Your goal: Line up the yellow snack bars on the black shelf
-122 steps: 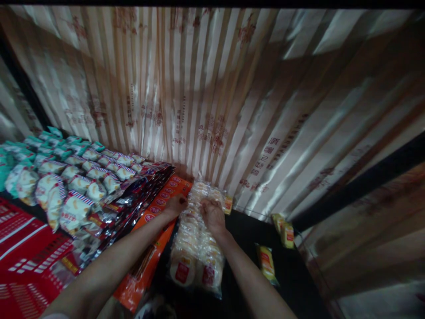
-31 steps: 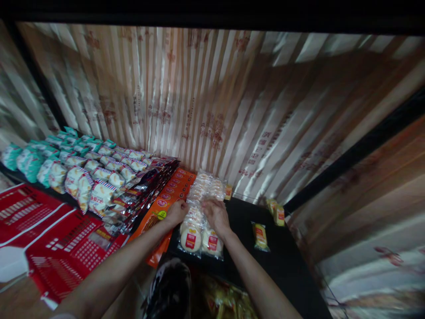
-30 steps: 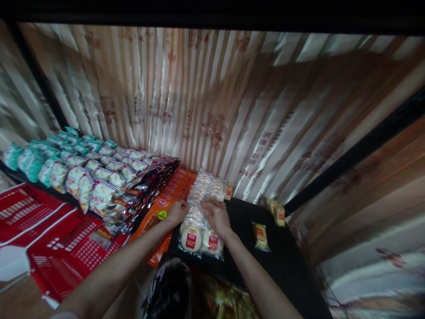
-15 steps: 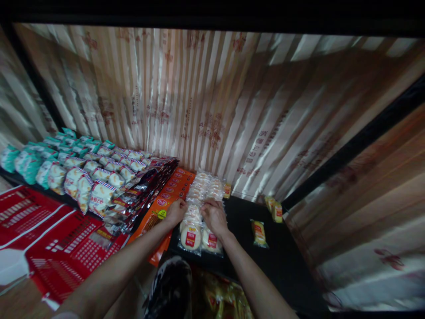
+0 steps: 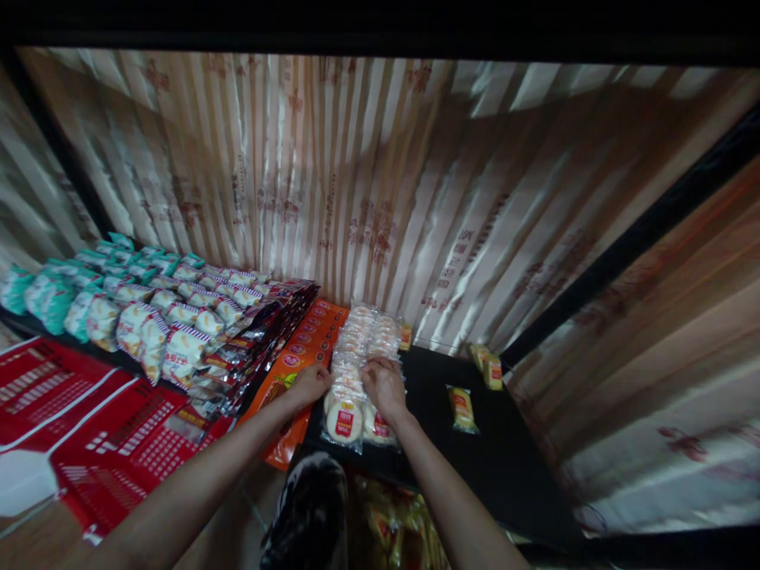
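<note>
Two rows of round white rice crackers in clear wrappers, with red labels, lie overlapped on a black shelf board. My left hand is at the left edge of the left row, its fingers pinched on a wrapper. Over the right row, my right hand has its fingers curled and closed on a wrapped cracker; its fingertips are partly hidden. Beneath my left hand, an orange printed packet lies along the left side of the rows.
Red baskets stand at the lower left. White-and-teal snack bags and dark red packets fill the shelf's left part. A small yellow packet lies to the right, others behind it. A dark post slants at right.
Both hands stay at the cracker rows with their fingers closed. The view has shifted slightly; the packets keep their places.
</note>
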